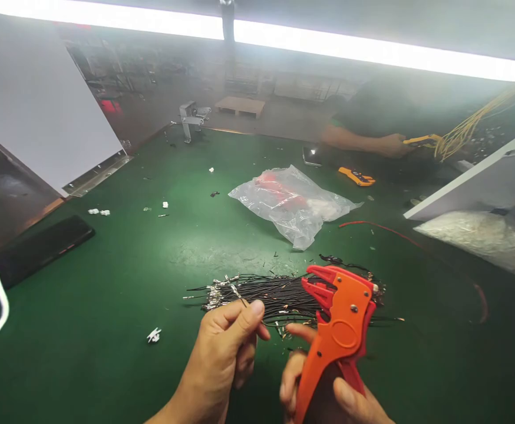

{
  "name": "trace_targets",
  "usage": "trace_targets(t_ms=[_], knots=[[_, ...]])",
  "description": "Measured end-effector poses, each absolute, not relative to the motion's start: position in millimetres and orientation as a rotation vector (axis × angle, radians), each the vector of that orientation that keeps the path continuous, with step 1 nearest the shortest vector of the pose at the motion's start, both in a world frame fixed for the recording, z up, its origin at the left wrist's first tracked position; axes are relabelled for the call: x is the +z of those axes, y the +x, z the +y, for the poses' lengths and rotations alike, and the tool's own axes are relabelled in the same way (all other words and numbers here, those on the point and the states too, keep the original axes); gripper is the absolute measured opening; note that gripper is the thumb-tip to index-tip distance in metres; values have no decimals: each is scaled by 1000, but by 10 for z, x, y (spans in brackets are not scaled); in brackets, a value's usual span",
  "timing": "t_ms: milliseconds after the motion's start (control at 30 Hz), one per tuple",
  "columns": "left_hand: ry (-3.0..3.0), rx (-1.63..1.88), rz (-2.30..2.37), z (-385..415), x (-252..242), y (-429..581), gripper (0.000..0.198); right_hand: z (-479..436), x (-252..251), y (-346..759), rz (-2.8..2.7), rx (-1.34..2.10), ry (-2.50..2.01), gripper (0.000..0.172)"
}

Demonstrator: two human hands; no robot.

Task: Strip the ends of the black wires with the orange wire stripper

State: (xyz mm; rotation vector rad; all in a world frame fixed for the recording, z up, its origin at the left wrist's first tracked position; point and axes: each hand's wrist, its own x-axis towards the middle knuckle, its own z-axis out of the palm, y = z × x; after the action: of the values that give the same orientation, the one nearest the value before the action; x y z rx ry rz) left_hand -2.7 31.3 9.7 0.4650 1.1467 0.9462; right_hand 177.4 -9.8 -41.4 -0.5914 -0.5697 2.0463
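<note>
Glares white from a long overhead lamp [257,32], burnt out to flat bands. Pools brightest on the middle of the surface [182,235], dims toward the near edge and near right corner. Glints off the clear plastic bag [290,203]. Blurs into grey haze beyond the far edge. Looks crisp on the orange wire stripper [343,312], fuzzy along the red wire [375,224].

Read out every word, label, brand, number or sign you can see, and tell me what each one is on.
There is no readable text here.
Orange tool in the right hand: no lettering I can make out.
Clear plastic bag: none legible.
Yellow tool on the table: too small to tell.
Farther back: too blurred to read.
</note>
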Motion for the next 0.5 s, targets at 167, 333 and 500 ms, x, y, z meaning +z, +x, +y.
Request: trace_targets(t_ms=[167, 333, 500], knots=[[504, 867, 1135, 264, -61, 57, 56, -64, -381, 1834, -593, 2037, -533, 51], [554, 875, 1139, 282, -111, 77, 54, -75, -364, 1852, -642, 2079, -533, 51], [741, 967, 1205, 293, -86, 75, 57, -74, -344, 1824, -554, 2079, -605, 51]])
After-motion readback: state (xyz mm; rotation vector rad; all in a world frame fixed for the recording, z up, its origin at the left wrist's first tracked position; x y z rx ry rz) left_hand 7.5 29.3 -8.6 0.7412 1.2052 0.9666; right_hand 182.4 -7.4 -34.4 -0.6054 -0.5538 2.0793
